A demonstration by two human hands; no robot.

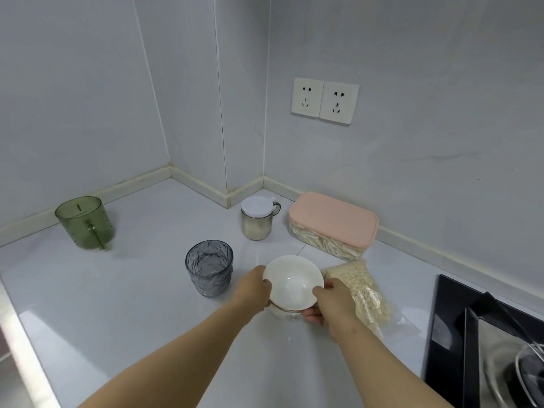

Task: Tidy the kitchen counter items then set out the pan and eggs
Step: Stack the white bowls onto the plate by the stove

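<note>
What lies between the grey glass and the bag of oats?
In the head view, the white bowl lies there, held by the left hand and the right hand.

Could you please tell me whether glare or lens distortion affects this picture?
Head view: light soft and even, shadows faint; a glare spot sits in the white bowl, and the glossy counter carries a bright strip along its left edge; the wide-angle lens bows the seams of the wall; no blur.

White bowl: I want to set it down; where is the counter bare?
Bare: between green cup and grey tumbler, and the counter's near left. Crowded: beyond the white bowl, by lidded jar, pink-lidded box and oat bag.
</note>
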